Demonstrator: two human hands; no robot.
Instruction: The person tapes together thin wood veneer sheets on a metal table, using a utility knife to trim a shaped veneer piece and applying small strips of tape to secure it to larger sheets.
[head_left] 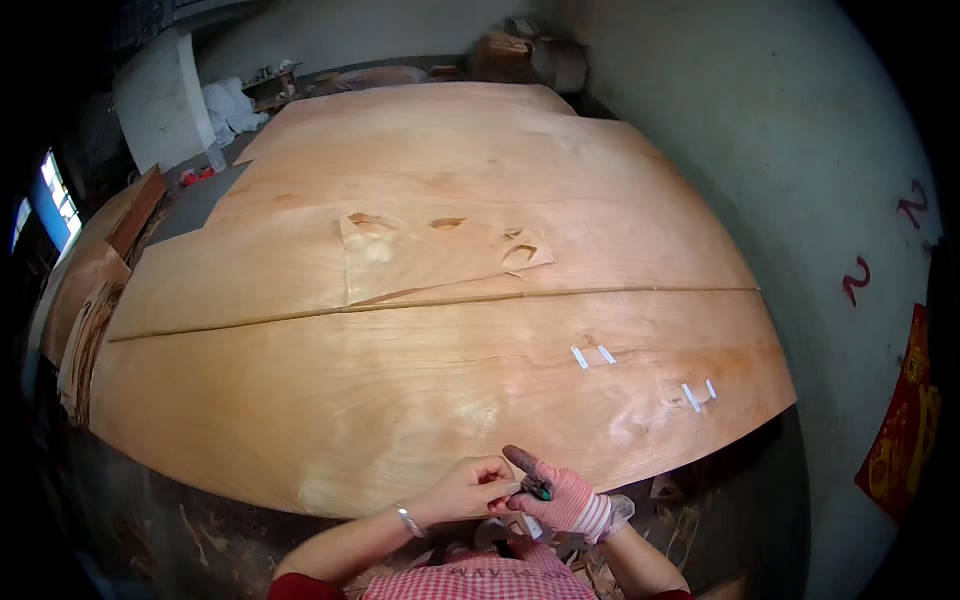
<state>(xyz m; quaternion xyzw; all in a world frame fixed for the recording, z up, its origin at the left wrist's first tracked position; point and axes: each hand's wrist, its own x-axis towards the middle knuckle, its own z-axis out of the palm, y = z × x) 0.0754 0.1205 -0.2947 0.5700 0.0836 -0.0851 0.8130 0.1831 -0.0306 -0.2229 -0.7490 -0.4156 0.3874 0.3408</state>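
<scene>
My bare left hand (472,492), with a silver bracelet at the wrist, is over the near edge of a large pale wood veneer sheet (380,390). Its thumb and fingers pinch together beside my right hand; what lies between them is too small to name. My right hand (565,498) wears a red-and-white glove with dark fingertips. Its fingers curl round a small dark thing with a green spot (541,491), while the thumb points up. Just below the hands hangs a small white piece (531,526). Short white tape strips (692,398) are stuck in pairs on the sheet's right part.
A smaller veneer piece (430,265) with torn holes lies on top, beyond a long dark seam (440,303). Stacked veneer (90,335) stands at the left. A grey wall (760,120) rises on the right. Wood scraps (200,540) litter the floor below.
</scene>
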